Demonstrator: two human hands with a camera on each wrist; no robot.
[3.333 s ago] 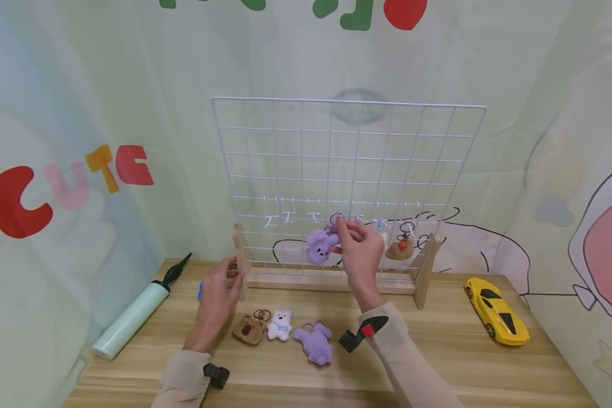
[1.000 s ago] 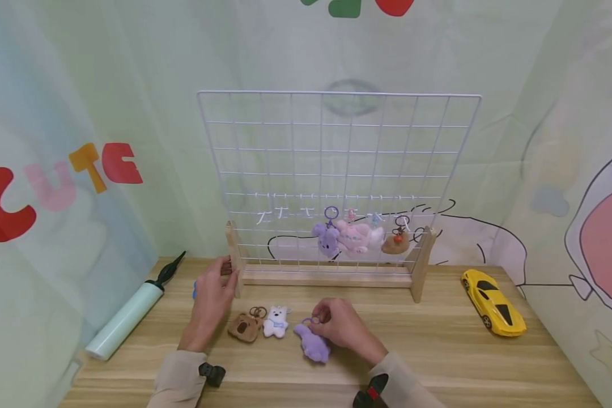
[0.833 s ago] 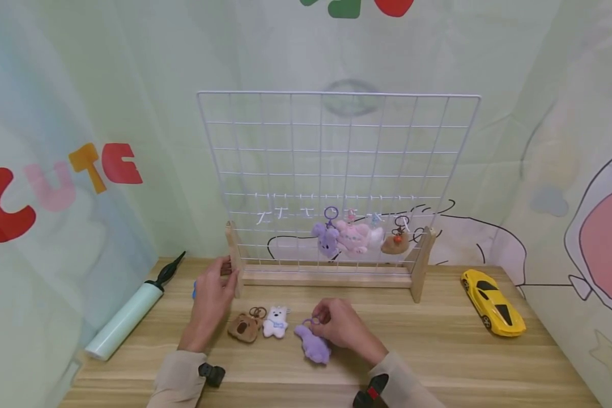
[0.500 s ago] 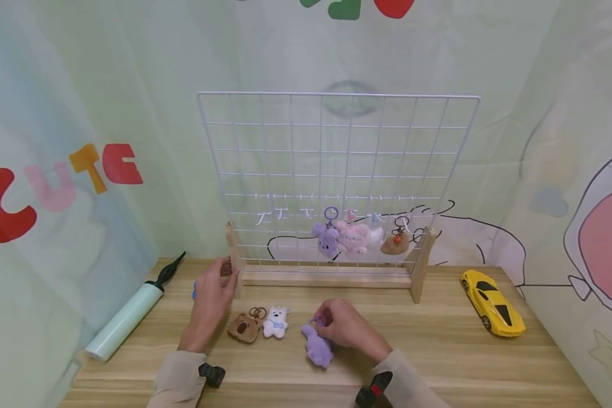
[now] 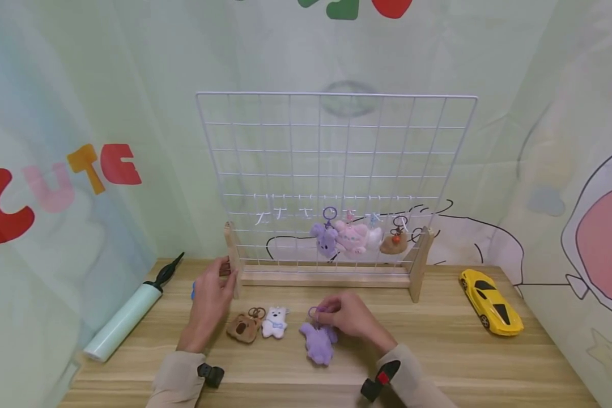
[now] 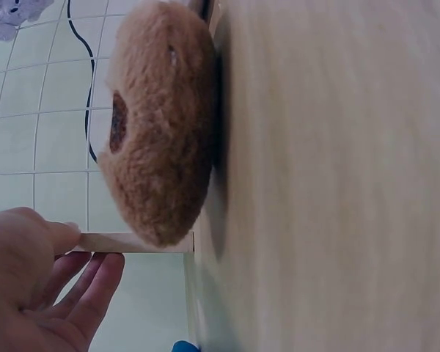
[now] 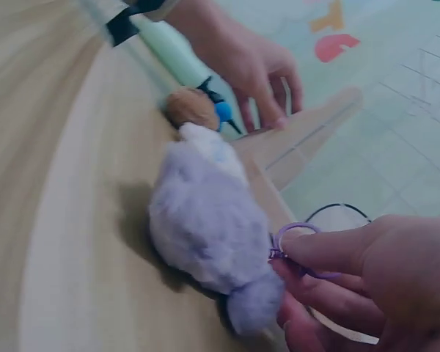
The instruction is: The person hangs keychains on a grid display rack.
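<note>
In the head view my right hand [image 5: 352, 317] pinches the purple key ring of a purple plush keychain [image 5: 318, 343] low over the table. The right wrist view shows thumb and fingers closed on that ring [image 7: 297, 238], the plush body dangling beside them. My left hand [image 5: 213, 294] grips the left wooden post [image 5: 232, 255] of a white wire grid rack [image 5: 336, 152], thumb on one side, fingers on the other. A brown bear keychain [image 5: 243, 328] and a white bear keychain [image 5: 274, 323] lie between the hands. From the rack hang purple [image 5: 324, 240], pink [image 5: 352, 237], white and brown plush keychains.
Bare white hooks [image 5: 279, 213] line the rack's left half. A pale green hand pump [image 5: 124, 323] lies at the left, and a yellow toy car [image 5: 491, 303] stands at the right. Something small and blue [image 6: 183, 346] sits behind my left hand. Printed curtains surround the table.
My right hand left the purple keychain hanging on the rack, came down to the table and took the other purple keychain by its ring, now raising it slightly. The left hand stays on the post.
</note>
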